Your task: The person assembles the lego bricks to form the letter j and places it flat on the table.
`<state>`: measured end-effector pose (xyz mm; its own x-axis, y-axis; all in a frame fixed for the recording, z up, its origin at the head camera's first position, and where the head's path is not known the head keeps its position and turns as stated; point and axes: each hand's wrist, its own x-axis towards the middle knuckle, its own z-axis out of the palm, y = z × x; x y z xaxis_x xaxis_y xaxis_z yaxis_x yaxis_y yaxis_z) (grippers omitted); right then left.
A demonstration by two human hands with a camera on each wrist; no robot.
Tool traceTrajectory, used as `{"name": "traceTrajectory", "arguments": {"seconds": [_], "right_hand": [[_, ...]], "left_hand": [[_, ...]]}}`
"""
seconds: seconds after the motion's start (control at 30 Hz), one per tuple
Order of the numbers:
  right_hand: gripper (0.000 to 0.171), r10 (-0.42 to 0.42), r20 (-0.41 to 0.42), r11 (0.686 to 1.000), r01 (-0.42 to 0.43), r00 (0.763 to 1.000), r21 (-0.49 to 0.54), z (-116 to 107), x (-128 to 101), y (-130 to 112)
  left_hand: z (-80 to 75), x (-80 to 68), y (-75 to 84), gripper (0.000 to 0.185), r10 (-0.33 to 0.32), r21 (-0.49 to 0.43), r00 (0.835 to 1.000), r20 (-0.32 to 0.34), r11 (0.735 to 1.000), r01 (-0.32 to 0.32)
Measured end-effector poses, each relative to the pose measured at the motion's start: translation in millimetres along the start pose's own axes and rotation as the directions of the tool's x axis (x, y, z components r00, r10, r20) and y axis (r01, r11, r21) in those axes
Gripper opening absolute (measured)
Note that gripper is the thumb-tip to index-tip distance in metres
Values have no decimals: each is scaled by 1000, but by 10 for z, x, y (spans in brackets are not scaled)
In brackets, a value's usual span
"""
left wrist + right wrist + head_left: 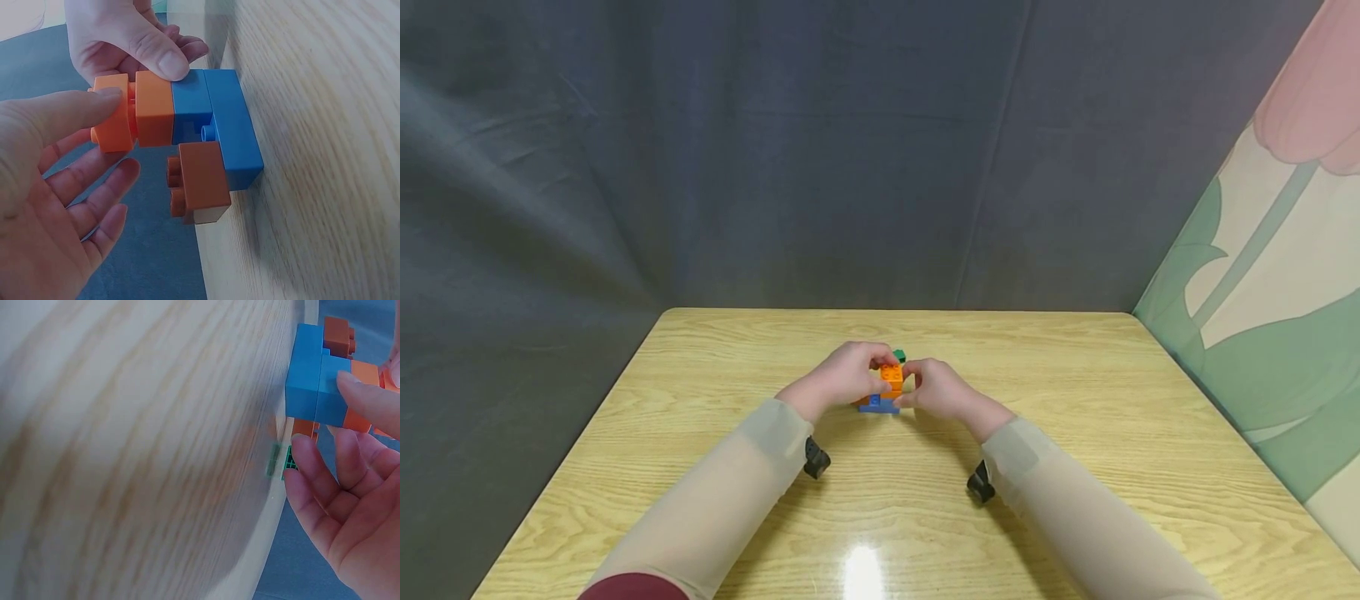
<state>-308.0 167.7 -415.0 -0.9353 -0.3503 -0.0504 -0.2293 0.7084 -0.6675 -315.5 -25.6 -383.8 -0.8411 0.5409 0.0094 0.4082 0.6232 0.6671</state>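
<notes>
Near the middle of the wooden tabletop stands a small stack of toy bricks, and both hands meet around it. The stack rests on blue bricks that sit flat on the wood, with two orange bricks stacked above them and a brown brick stuck to the side of the blue base. The left hand has its grip closed on the topmost orange brick, thumb tip on one face and the fingers curled loosely on the far side (the wrist view shows those fingers only partly bent). The right hand steadies the stack, its thumb pressed across the seam between orange and blue, its fingers curved beneath. A small green brick lies on the tabletop just behind the stack, near the fingers of the right hand and apart from the stack.
</notes>
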Motion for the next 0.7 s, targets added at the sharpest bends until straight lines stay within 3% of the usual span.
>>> {"name": "traceTrajectory", "arguments": {"seconds": [0.3, 0.53, 0.7], "right_hand": [[24, -19, -10, 1000, 19, 1000, 2, 9, -4, 24], [24, -21, -16, 1000, 21, 1000, 2, 8, -8, 19], [24, -22, -15, 1000, 22, 1000, 3, 10, -11, 26]], "left_hand": [[8, 1, 46, 27, 15, 64, 1000, 22, 998, -16], [15, 11, 43, 24, 25, 100, 1000, -4, 995, -25], [18, 4, 34, 23, 20, 81, 1000, -6, 997, -19]]}}
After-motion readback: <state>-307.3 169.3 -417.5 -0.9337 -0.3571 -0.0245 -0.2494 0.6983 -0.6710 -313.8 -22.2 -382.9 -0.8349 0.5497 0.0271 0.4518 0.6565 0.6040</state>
